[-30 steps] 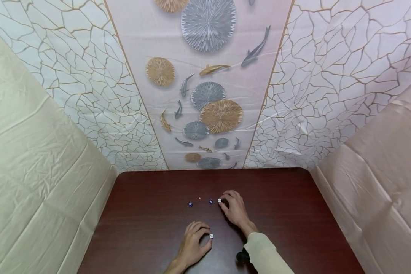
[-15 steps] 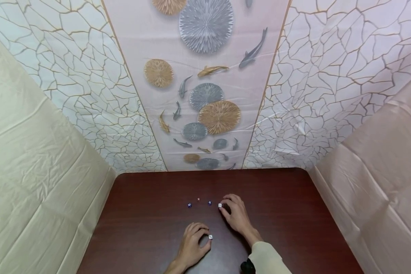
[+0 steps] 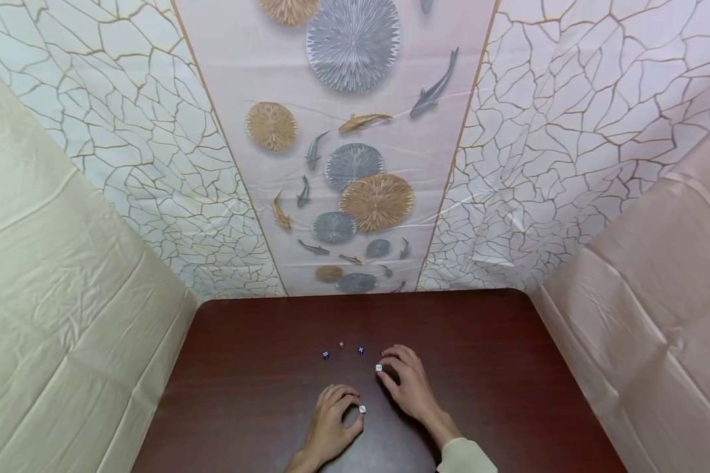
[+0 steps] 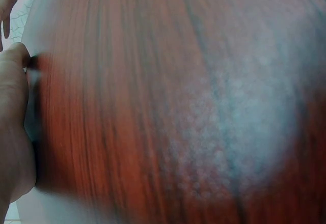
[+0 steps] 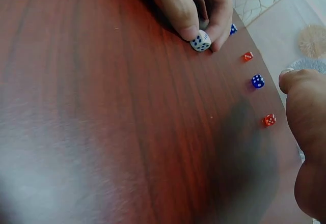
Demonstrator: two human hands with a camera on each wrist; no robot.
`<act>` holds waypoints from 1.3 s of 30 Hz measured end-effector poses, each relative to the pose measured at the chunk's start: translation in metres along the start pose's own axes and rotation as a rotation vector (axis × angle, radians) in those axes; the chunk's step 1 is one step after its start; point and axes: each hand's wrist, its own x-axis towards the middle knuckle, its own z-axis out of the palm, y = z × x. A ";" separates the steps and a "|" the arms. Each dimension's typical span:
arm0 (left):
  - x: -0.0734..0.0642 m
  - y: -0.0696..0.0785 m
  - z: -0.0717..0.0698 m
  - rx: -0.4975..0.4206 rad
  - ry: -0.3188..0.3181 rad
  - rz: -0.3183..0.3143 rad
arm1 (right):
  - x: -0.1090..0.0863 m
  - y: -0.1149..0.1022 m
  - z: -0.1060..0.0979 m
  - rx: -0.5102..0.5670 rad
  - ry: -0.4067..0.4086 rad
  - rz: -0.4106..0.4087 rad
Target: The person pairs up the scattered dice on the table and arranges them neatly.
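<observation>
My left hand (image 3: 331,420) pinches a white die (image 3: 362,409) between thumb and index finger, low over the dark wooden table. Blue pips show on that die (image 5: 200,41) in the right wrist view. My right hand (image 3: 413,387), a little further off and to the right, pinches a second white die (image 3: 378,368) by its thumb and fingertips. Right at its index fingertip lies a red die (image 3: 382,353). In the left wrist view, my left hand (image 4: 14,122) fills the left edge and its die is hidden.
Beyond the hands, a blue die (image 3: 326,355), a red die (image 3: 341,345) and another blue die (image 3: 361,351) lie on the table (image 3: 242,394). A patterned cloth (image 3: 355,184) hangs behind the table's far edge, with pale cloth (image 3: 83,295) along the sides.
My right hand has drawn back toward me with its white die, and a red die now shows at its fingertips. The left hand holds its die in about the same place.
</observation>
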 end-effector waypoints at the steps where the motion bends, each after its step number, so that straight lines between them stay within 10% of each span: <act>1: 0.000 0.000 0.000 0.000 0.003 0.004 | -0.002 -0.001 -0.001 0.003 -0.001 0.004; 22: -0.002 0.001 0.000 -0.019 0.003 -0.001 | -0.035 -0.016 -0.010 0.060 -0.074 0.078; 39: -0.001 0.001 0.001 0.015 0.016 0.016 | -0.051 -0.028 -0.002 0.005 -0.042 -0.058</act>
